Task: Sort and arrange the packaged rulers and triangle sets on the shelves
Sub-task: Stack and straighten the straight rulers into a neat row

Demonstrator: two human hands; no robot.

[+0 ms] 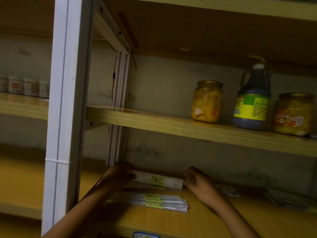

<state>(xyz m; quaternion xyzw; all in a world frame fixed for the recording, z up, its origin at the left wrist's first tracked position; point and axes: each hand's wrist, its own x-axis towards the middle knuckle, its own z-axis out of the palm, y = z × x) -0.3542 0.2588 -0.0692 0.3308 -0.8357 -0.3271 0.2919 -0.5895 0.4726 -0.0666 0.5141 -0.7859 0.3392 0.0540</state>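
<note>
Left hand (118, 174) and right hand (195, 179) each pinch an end of a ruler pack (158, 180), held just behind the flat stack of rulers (154, 202) on the lower shelf (214, 225). It looks light, stiff, probably slippery in its sleeve; end grips suit it.

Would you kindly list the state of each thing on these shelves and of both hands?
Left hand: grips the held ruler pack's left end.
Right hand: grips its right end.
Held ruler pack: lifted, level.
Ruler stack: lying flat, fanned.
Left jar: upright, lidded.
Sauce bottle: upright, capped.
</note>
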